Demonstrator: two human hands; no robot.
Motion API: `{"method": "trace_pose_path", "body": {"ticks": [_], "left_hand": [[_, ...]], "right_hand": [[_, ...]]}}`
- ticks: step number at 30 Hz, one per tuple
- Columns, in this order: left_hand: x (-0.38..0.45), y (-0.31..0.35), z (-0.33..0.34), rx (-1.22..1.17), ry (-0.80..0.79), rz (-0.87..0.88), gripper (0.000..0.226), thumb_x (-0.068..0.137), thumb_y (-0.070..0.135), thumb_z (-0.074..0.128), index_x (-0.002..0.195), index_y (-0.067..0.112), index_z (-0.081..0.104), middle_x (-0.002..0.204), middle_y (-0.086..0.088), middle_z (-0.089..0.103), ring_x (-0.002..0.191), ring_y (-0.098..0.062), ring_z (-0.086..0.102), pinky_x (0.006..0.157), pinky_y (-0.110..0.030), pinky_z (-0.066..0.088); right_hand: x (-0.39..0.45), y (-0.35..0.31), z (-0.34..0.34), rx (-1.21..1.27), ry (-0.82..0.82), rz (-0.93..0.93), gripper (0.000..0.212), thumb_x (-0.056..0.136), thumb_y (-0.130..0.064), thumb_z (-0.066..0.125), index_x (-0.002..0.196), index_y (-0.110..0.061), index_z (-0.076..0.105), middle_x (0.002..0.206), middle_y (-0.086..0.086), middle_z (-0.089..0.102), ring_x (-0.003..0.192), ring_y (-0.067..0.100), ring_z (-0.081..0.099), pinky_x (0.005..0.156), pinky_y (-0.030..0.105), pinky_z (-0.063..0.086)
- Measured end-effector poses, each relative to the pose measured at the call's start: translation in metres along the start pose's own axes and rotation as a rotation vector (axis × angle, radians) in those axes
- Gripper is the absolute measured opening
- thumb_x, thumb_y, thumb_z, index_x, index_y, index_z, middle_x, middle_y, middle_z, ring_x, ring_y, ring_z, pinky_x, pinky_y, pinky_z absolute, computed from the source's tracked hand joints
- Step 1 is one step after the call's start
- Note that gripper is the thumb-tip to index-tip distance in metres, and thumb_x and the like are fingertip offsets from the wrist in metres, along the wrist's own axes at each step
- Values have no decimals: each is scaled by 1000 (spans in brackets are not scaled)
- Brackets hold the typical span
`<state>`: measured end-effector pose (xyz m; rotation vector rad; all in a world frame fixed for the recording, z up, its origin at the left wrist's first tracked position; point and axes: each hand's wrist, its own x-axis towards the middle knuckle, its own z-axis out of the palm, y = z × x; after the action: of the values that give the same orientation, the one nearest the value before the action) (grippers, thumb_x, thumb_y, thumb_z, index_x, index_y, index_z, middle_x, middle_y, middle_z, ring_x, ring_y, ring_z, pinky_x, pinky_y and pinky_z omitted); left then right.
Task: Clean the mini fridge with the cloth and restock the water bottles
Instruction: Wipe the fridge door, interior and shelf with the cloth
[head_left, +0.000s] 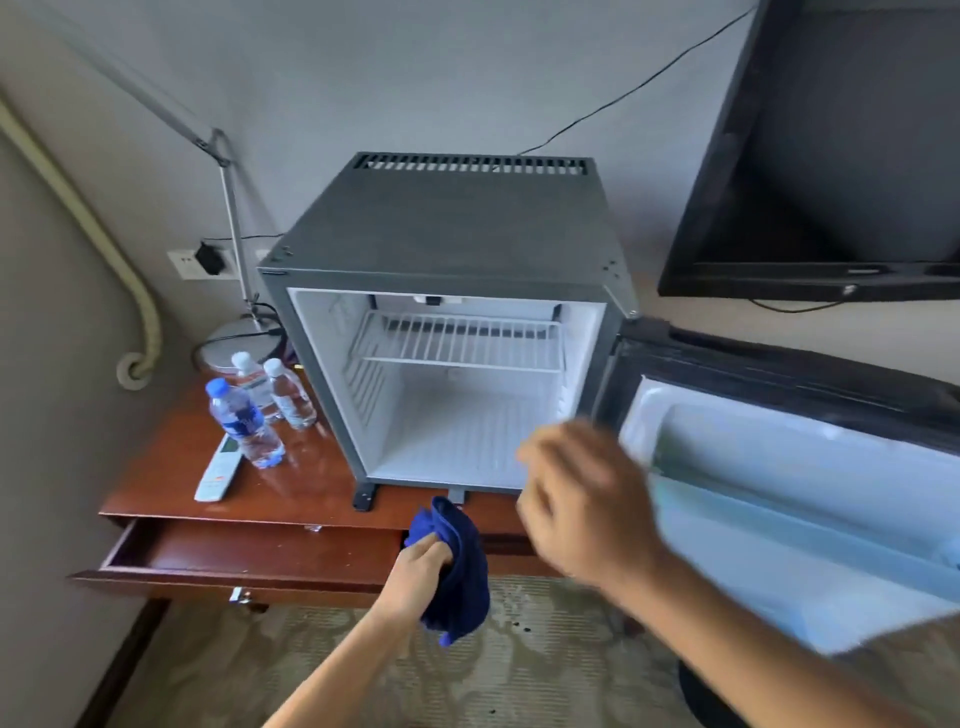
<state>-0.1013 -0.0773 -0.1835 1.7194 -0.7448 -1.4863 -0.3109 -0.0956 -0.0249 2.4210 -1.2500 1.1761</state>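
The grey mini fridge (447, 228) stands on a wooden desk (322, 483), its door (789, 467) swung wide open to the right. Inside, its white walls hold one wire shelf (457, 340) with nothing on it. My left hand (421, 566) grips a bunched dark blue cloth (462, 571) just below the fridge's front edge. My right hand (582, 499), blurred, hovers in front of the fridge's lower right corner, holding nothing, fingers loosely bent. Three water bottles (244, 421) stand on the desk left of the fridge, one with a blue cap.
A white remote (218, 473) lies in front of the bottles. The desk drawer (249, 551) is pulled out. A lamp base (234, 345) and its arm stand behind the bottles, by a wall socket. A black TV (831, 156) sits at the upper right. Patterned carpet lies below.
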Motion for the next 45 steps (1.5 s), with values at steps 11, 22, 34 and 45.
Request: {"method": "trace_pose_path", "body": {"ticks": [11,22,34,45], "left_hand": [[92,81,-18,294,-388,381,33,82,29,47,88,-2,56,88,-3,60,88,-19,51,81,-39,41],[180,2,-84,1453,-99,401,78,103,42,39,166,21,-3,172,-9,-19,158,-31,-19,128,-48,-8],[208,-44,-103,1433,-28,564,89,96,45,41,161,35,-20,163,-9,-34,155,-29,-26,124,-40,-16],[211,-40,-107,1353,-21,564,88,79,40,41,164,37,19,173,-6,10,159,-23,7,126,-45,12]], "right_hand": [[-6,35,188,1036,-141,1258,37,81,1,78,110,-20,71,100,2,77,99,22,71,87,37,57],[-39,70,280,-117,-853,712,81,93,-54,56,158,-43,9,168,9,0,153,38,9,118,59,25],[-60,93,361,-295,-939,253,82,89,-84,25,155,-37,35,166,12,25,152,44,19,115,73,19],[65,74,473,-324,-566,878,58,99,-48,39,126,-1,60,133,29,57,132,48,45,115,67,19]]}}
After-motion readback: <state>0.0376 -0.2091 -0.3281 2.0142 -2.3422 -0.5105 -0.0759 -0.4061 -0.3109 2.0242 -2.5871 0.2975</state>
